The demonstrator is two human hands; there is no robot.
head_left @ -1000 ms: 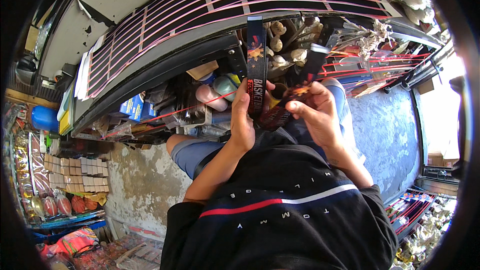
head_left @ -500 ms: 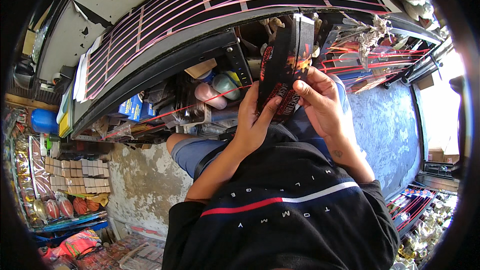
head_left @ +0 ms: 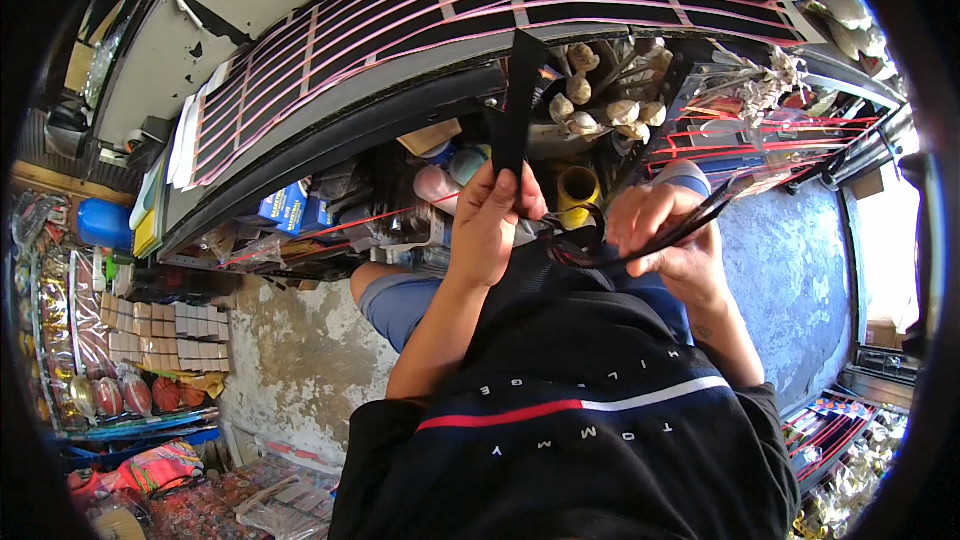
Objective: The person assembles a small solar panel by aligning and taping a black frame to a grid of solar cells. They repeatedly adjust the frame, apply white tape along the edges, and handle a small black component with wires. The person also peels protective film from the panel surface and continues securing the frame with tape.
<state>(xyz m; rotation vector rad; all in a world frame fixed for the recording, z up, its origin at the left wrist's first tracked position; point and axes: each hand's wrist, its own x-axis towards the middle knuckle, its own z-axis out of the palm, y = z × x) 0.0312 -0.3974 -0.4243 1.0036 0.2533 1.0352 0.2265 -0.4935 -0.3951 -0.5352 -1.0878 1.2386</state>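
Between thumb and fingers of my left hand [head_left: 492, 225], a flat black ribbon [head_left: 515, 105] stands up, its far end close to the worktop's edge. My right hand [head_left: 670, 240] is closed around more black ribbon [head_left: 695, 230], seen nearly edge-on, which bends away to the upper right. A dark loop of ribbon [head_left: 575, 258] hangs between the two hands, above my lap. Whether all of it is one piece, I cannot tell. The print on the ribbon is mostly turned out of sight, and the fingertips of my right hand are partly blurred.
Ahead is a worktop [head_left: 300, 15] with black strips edged in pink [head_left: 400, 25]. Beneath it are a yellow tube [head_left: 578, 190], pale knobbed pieces [head_left: 600, 120] and blue boxes [head_left: 290, 208]. Red cords [head_left: 760, 145] stretch across a rack at right. Stacked small boxes [head_left: 165, 330] stand at left.
The ribbons, held close together with print showing before, are now apart. My left hand has one raised upright; my right hand has drawn others aside to the right. The view has shifted slightly.
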